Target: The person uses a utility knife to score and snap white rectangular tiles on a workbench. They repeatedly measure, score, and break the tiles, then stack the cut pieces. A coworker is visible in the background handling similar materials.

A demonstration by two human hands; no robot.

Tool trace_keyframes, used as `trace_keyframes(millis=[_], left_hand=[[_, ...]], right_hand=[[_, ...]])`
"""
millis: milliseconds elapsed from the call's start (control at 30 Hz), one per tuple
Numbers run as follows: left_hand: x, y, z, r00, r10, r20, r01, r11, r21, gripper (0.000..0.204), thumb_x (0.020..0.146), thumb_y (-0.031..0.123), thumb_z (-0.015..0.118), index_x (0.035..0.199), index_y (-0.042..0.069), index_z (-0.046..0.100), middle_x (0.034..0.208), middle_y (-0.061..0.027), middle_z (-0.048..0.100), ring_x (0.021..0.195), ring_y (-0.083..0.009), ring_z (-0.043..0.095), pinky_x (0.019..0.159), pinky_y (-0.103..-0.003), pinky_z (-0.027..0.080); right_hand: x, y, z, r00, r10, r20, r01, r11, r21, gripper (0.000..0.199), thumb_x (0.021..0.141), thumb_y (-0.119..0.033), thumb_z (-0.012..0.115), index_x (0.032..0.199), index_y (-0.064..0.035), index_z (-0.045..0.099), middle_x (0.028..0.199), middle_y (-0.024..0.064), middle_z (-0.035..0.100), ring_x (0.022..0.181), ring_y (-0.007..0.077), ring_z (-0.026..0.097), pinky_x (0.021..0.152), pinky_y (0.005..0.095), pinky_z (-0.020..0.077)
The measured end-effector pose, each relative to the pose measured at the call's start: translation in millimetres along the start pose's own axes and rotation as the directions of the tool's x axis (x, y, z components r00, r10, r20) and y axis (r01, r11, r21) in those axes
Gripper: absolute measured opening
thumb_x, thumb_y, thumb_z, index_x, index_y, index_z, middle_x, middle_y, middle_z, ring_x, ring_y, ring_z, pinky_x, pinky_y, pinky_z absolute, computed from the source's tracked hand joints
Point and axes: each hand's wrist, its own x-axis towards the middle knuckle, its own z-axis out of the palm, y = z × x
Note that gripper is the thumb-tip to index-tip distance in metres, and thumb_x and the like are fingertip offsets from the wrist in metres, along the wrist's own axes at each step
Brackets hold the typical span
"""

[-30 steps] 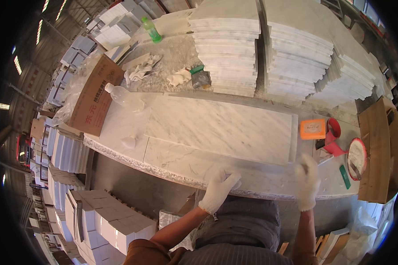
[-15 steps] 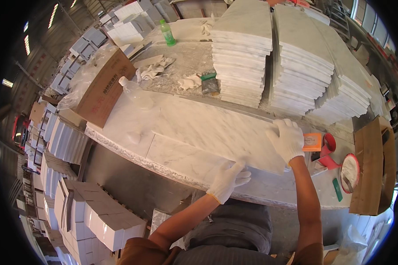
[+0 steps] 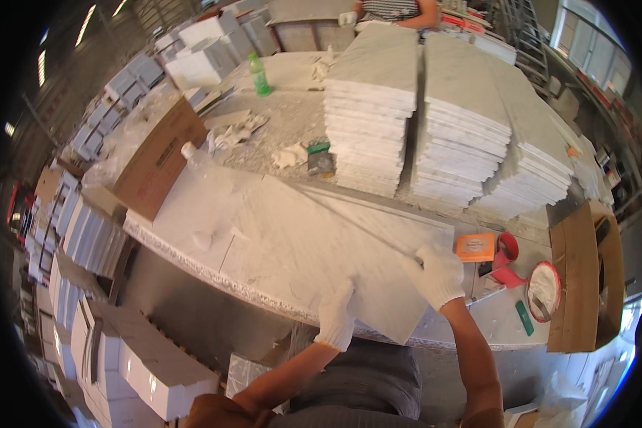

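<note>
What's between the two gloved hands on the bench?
In the head view, only the marble slab spans between left hand and right hand; both hold its near corner and edges, nothing else on that stretch.

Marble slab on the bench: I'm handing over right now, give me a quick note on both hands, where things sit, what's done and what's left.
Left hand, white glove: gripping the near edge of the marble slab.
Right hand, white glove: on the slab's right edge, near its far corner.
The slab sits skewed on the workbench, its near corner past the bench's front edge.
Right of it: orange box, red tape dispenser.
Behind: stacks of tiles.
Done: slab gripped in both hands.
Left: it is not yet square on the bench.
</note>
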Motion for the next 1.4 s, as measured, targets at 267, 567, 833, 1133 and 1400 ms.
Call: trace_keyframes(millis=[267,567,833,1133,1400], left_hand=[[-43,61,-4,0.987,0.159,0.01,-0.158,0.978,0.137,0.042,0.091,0.01,0.069,0.129,-0.004,0.058,0.115,-0.0102,0.067,0.102,-0.0213,0.065,0.088,-0.036,0.053],[-97,109,-4,0.979,0.123,0.161,-0.17,0.933,0.318,0.04,0.086,0.009,0.07,0.122,-0.003,0.061,0.101,-0.0078,0.069,0.088,-0.0184,0.066,0.08,-0.033,0.054],[-94,155,40,0.935,0.095,0.342,-0.216,0.918,0.334,0.035,0.086,0.02,0.073,0.114,0.001,0.061,0.093,-0.0062,0.067,0.083,-0.0192,0.067,0.073,-0.037,0.056],[-133,140,132,0.847,0.019,0.531,-0.287,0.858,0.426,0.049,0.094,0.017,0.066,0.138,-0.001,0.052,0.123,-0.0079,0.064,0.111,-0.0172,0.061,0.097,-0.035,0.049],[-79,129,275,0.636,-0.091,0.767,-0.347,0.854,0.388,0.044,0.095,0.018,0.067,0.132,-0.003,0.055,0.121,-0.0083,0.066,0.11,-0.0172,0.062,0.096,-0.034,0.05]], right_hand=[[-36,-18,-23,0.97,-0.164,0.178,0.128,0.973,0.193,0.039,0.09,-0.045,0.065,0.096,-0.007,0.071,0.098,0.0159,0.071,0.095,0.0339,0.067,0.081,0.045,0.0518],[-99,-44,-20,0.913,-0.197,0.356,-0.254,0.408,0.877,0.046,0.1,-0.042,0.059,0.112,0.0017,0.064,0.09,0.0071,0.069,0.087,0.0162,0.062,0.078,0.0377,0.0488],[-100,-63,-100,0.983,-0.035,0.179,-0.148,0.425,0.893,0.034,0.099,-0.033,0.065,0.092,0.0006,0.062,0.071,0.0,0.053,0.069,0.008,0.047,0.06,0.0298,0.042],[-57,-20,-154,0.97,0.192,-0.153,0.042,0.486,0.873,0.03,0.1,-0.029,0.062,0.093,-0.0008,0.059,0.08,-0.0041,0.052,0.075,0.0041,0.044,0.064,0.0271,0.0405],[4,53,-231,0.942,0.333,-0.026,-0.026,0.151,0.988,0.037,0.1,-0.034,0.062,0.114,0.0,0.067,0.099,0.0018,0.07,0.088,0.0093,0.066,0.077,0.026,0.0524]])
